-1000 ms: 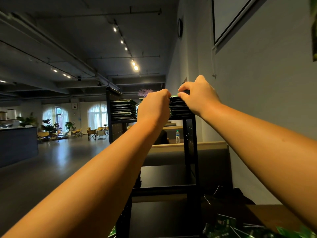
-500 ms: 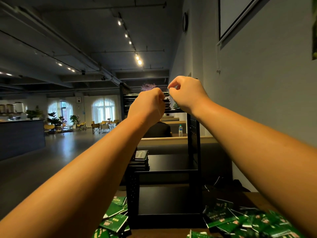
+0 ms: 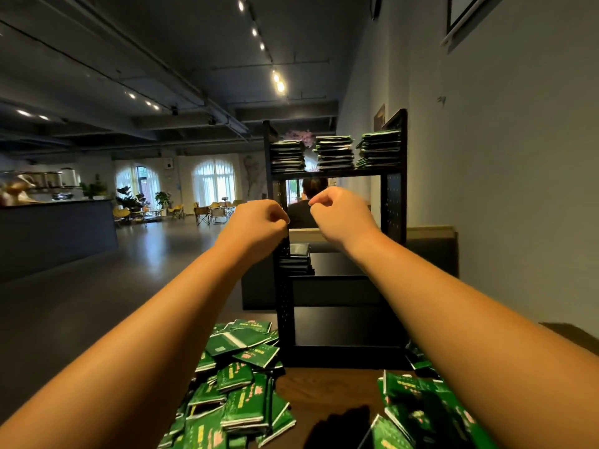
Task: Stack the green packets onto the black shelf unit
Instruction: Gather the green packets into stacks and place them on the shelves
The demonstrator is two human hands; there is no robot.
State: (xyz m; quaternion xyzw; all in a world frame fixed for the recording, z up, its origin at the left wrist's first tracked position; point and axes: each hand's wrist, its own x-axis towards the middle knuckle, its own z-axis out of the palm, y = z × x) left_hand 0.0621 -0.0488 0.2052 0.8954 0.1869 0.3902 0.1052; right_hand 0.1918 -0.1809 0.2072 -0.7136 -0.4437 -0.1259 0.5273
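- Hovering before the middle opening of the black shelf unit [image 3: 393,205], the left hand [image 3: 259,223] and right hand [image 3: 340,218] are raised side by side, near each other but not touching.
- The fingers of both hands are curled in toward the palms. On the right hand the thumb and forefinger tips meet. Neither hand visibly holds anything.
- Green packets fill the top shelf in three piles: the left pile [image 3: 287,155], the middle pile [image 3: 334,152] and the right pile [image 3: 379,149].
- A lower pile [image 3: 296,259] sits at the left end of the middle shelf.
- Loose packets lie on the wooden worktop [image 3: 324,390] in a left heap [image 3: 240,367] and a right heap [image 3: 418,406], either side of the unit's foot.
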